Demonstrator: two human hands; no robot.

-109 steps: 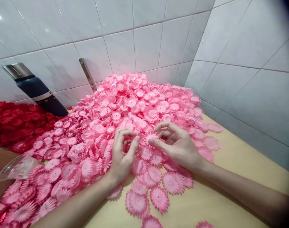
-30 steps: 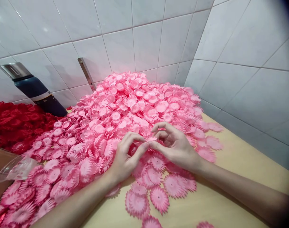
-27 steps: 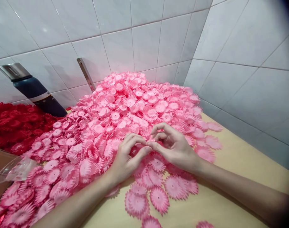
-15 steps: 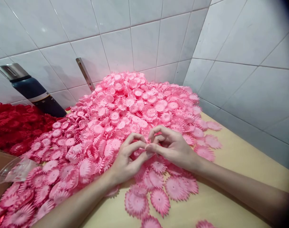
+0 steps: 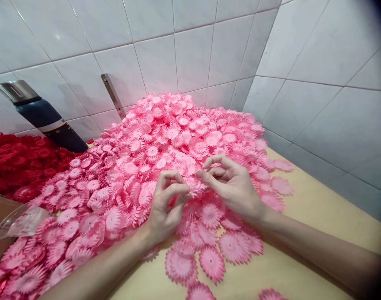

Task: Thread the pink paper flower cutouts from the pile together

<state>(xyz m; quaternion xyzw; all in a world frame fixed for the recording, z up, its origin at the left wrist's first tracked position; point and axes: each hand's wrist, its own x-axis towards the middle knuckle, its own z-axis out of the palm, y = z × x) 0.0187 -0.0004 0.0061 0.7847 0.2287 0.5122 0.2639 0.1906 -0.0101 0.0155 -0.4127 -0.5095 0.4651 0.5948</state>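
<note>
- On a pale yellow tabletop (image 5: 290, 266) set into a corner of white glazed wall tiles (image 5: 193, 58), a mound of pink paper flower cutouts (image 5: 178, 133) rises against the back wall and spills toward the near edge
- The left hand (image 5: 165, 206) rests on the front slope of the mound, thumb and forefinger curled together in a pinch; what sits between them is too small to make out
- The right hand (image 5: 234, 185) hovers just beside it, thumb and forefinger nearly meeting over a pink cutout at the mound's lip, the other fingers fanned loosely; whether it actually grips the piece cannot be told
- To the left, a dark blue flask with a steel cap (image 5: 40, 116) leans against the tiles, and a heap of red flower cutouts (image 5: 18, 162) lies touching the pink mound's edge
- A slanted metal strip (image 5: 113, 96) stands against the wall behind the mound; a crumpled clear plastic bag (image 5: 15, 221) lies at the left fringe
- Each cutout is a thin round disc with a fringed, toothed rim, many cupped or overlapping; single discs (image 5: 211, 262) lie flat and scattered near the forearms
- Bare tabletop opens to the right of the mound, running to the side wall, and in front between the arms
</note>
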